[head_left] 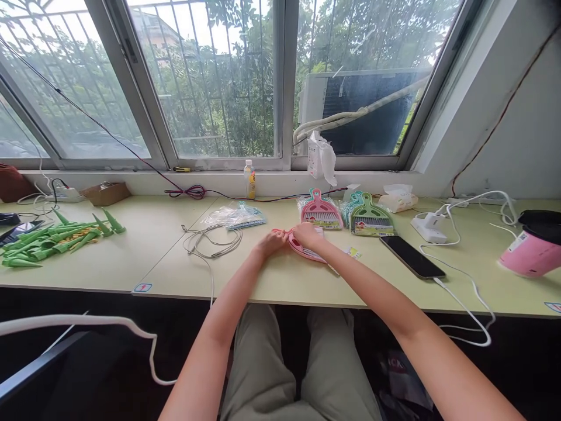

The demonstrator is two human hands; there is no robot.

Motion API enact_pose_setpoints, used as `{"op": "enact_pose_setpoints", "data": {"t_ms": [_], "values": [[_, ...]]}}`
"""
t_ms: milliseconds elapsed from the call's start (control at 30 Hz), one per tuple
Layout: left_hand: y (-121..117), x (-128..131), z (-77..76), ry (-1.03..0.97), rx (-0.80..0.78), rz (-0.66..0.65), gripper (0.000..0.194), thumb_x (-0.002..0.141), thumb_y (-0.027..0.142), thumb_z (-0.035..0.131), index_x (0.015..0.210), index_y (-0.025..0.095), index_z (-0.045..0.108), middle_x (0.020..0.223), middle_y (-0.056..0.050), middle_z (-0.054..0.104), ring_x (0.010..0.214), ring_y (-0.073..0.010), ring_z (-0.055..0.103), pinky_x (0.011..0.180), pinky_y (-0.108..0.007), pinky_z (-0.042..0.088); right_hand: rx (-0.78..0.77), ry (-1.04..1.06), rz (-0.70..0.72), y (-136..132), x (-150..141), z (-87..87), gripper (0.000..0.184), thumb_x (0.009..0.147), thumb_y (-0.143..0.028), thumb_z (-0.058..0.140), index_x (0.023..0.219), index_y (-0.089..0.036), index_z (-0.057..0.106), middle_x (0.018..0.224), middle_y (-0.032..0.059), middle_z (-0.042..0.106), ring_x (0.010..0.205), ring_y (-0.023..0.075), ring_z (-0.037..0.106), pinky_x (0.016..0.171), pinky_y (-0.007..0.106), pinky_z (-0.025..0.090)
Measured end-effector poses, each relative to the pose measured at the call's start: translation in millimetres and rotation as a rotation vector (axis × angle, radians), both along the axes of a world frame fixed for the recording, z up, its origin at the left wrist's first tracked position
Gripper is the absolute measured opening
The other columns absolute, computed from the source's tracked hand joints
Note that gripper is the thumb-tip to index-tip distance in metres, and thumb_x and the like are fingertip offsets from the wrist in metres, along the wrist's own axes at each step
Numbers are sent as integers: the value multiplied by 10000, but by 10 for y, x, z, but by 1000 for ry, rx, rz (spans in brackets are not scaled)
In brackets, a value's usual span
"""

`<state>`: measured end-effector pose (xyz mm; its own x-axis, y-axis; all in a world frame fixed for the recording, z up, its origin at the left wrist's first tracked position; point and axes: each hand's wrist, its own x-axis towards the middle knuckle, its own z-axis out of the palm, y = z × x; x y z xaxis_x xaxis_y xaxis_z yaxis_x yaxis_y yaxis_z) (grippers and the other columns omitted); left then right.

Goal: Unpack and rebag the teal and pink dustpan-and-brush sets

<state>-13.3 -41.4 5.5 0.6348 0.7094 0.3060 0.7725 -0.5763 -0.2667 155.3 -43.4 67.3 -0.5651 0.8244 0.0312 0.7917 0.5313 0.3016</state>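
A small pink dustpan [302, 251] with a white-bristled brush in it lies on the table in front of me, its handle end toward the left. My left hand [272, 241] is closed on the tip of the handle. Right beside it, my right hand [305, 234] has its fingers closed on the handle nearer the pan, covering part of the set. Just behind are a packed pink dustpan set [322, 211] and a green dustpan set [370, 216] lying on teal ones. Near my right forearm lies a small printed card [353, 252].
Left of my hands are a coiled grey cable [214, 241] and a blue set in clear plastic bags [246, 216]. A phone [412, 257] on a white cable, a power strip [429, 228] and a pink cup [532, 248] stand rightward. Green cones [52, 242] pile at far left.
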Motion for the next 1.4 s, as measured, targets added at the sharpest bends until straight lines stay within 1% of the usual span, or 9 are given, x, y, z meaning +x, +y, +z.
{"op": "enact_pose_setpoints", "data": {"t_ms": [167, 300, 433, 567, 700, 900, 1100, 1267, 1400], "values": [[-27, -40, 50, -201, -44, -20, 343, 917, 21, 403, 1105, 150, 659, 1139, -192, 698, 1112, -279, 671, 1046, -443, 466, 7, 89, -21, -39, 46, -5, 286, 951, -201, 526, 1019, -115, 791, 1033, 205, 776, 991, 277, 747, 802, 294, 515], [-50, -71, 133, -863, 117, 127, 424, 909, 86, 452, 1303, 204, 557, 1401, -167, 577, 1367, -285, 506, 1196, -555, 300, 41, 278, -150, -53, 58, 120, 383, 997, -401, 484, 1102, -186, 782, 1077, 155, 781, 1011, 258, 739, 825, 288, 518], [-87, -14, 180, -1358, -508, 34, 414, 994, 350, 409, 1375, 237, 526, 1291, -130, 647, 1201, -291, 623, 988, -464, 515, 113, 499, -256, -11, -57, 285, 465, 1042, -436, 384, 1222, -194, 738, 1152, 162, 764, 1066, 260, 723, 852, 286, 524], [-118, -2, 164, -1439, -932, 7, 478, 840, 401, 678, 1269, 201, 608, 1098, -121, 706, 976, -289, 681, 736, -336, 557, 19, 575, -199, -49, -41, 311, 414, 1046, -363, 410, 1262, -193, 719, 1226, 124, 750, 1151, 245, 695, 940, 299, 521], [-74, -117, 142, -1664, -900, 99, 459, 785, 308, 713, 1220, 213, 607, 1040, -87, 709, 871, -228, 685, 702, -295, 547, 22, 662, -132, -400, 479, 90, 399, 1052, -326, 417, 1338, -221, 674, 1354, 83, 695, 1196, 204, 684, 988, 298, 529], [16, -211, 119, -1774, -882, 130, 452, 781, 366, 746, 1188, 216, 617, 971, -81, 709, 807, -213, 685, 695, -307, 560, 7, 472, -92, -1385, 1488, -577, 519, 995, -466, 539, 1446, -213, 588, 1508, 142, 550, 1425, 285, 511, 1135, 473, 478], [36, -208, 66, -1792, -864, 187, 395, 741, 348, 765, 1097, 222, 652, 933, -68, 703, 766, -211, 684, 689, -315, 558, 117, 493, 384, -2057, 1342, -1019, 475, 932, -290, 688, 1399, -339, 619, 1470, 78, 594, 1371, 240, 572, 1180, 471, 451], [55, -239, 71, -1838, -843, 265, 394, 733, 347, 764, 1083, 207, 649, 883, -62, 699, 731, -196, 677, 638, -288, 552, 255, 542, 569, -2014, 976, -971, 370, 988, -131, 557, 1218, -360, 736, 1146, 2, 787, 1049, 153, 754, 1085, 338, 540], [93, -284, 83, -1884, -818, 287, 398, 731, 353, 777, 1075, 203, 644, 870, -57, 698, 748, -190, 682, 656, -283, 551, 100, 575, 446, -1752, 874, -474, 345, 946, -108, 594, 1165, -306, 774, 1015, 15, 814, 916, 177, 778, 1002, 344, 583]]}}
